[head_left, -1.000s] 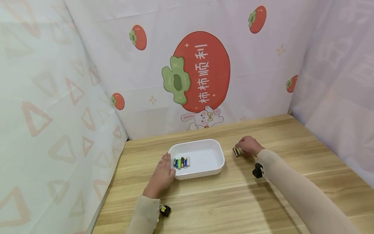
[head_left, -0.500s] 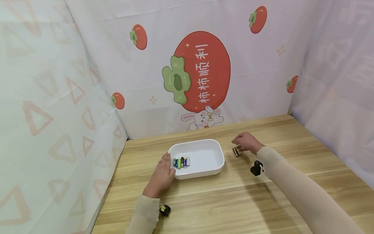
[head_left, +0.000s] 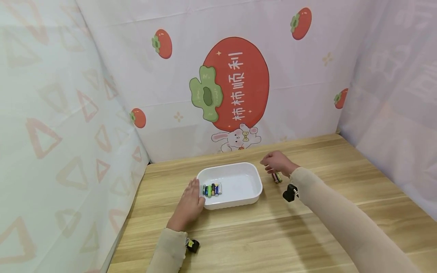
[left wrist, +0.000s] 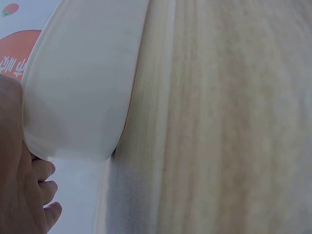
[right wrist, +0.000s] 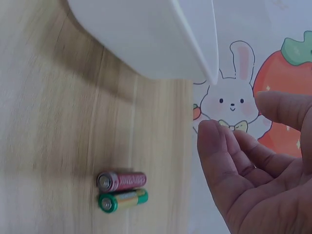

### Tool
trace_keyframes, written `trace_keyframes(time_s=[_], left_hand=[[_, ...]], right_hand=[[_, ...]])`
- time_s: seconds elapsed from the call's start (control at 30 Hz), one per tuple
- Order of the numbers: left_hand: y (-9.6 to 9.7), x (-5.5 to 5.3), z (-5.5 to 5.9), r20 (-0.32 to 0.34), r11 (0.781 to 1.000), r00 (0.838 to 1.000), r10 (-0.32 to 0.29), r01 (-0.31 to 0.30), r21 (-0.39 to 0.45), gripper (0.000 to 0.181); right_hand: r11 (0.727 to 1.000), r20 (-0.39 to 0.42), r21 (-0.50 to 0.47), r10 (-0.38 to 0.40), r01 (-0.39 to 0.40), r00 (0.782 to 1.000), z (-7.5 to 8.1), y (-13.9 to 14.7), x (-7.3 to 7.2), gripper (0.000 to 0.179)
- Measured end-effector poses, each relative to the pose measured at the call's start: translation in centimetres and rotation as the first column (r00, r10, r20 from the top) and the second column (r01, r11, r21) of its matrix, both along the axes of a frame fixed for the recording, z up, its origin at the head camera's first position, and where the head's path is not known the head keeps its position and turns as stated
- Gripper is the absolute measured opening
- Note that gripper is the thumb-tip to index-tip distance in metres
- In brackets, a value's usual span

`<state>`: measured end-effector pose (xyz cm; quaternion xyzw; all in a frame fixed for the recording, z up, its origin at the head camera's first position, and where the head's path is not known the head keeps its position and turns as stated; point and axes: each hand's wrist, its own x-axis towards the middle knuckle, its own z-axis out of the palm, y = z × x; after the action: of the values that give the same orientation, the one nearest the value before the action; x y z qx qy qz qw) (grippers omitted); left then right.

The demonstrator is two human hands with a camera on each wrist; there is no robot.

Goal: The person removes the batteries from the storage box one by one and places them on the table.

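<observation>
A white rectangular dish point(head_left: 235, 204) stands on the table, with several batteries point(head_left: 209, 190) in a row at its left end. My left hand point(head_left: 189, 200) rests against the dish's left end, fingers extended along the rim; in the left wrist view it touches the outer wall. Just right of the dish, my right hand point(head_left: 280, 163) hovers above the table. Its thumb and fingers are apart, with nothing visible between them in the right wrist view. Below it lie a dark red battery point(right wrist: 127, 181) and a green-and-yellow battery point(right wrist: 124, 200), side by side.
The wooden table point(head_left: 246, 239) reaches back to a white cloth point(head_left: 290, 102) printed with persimmons and a rabbit. Cloth also hangs along the left and right sides. A small black camera sits at each wrist.
My right hand has lifted off the two batteries and moved left, toward the dish. The left hand, the dish and the batteries stay where they were.
</observation>
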<state>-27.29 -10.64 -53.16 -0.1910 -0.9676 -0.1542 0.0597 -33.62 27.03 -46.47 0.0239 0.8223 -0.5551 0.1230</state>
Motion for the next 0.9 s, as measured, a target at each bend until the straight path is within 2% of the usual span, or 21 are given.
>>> trace_keyframes(time_s=[0.2,0.47,0.9], left_hand=[[0.0,0.2,0.5,-0.012,1.0,1.0,0.003,-0.004,-0.029,0.066],[-0.1,0.1,0.8,-0.032,0.996,0.999,0.012,-0.014,-0.09,0.064],[0.1,0.2,1.2,-0.037,0.996,0.999,0.0,-0.004,-0.086,0.065]], right_hand=[[0.997,0.018,-0.075,0.001,0.0,1.0,0.1,-1.4,-0.3,0.03],[0.992,0.023,-0.123,0.036,-0.032,0.999,0.1,-3.0,-0.5,0.031],[0.992,0.04,-0.111,0.07,-0.065,0.997,0.0,-5.9,-0.6,0.034]])
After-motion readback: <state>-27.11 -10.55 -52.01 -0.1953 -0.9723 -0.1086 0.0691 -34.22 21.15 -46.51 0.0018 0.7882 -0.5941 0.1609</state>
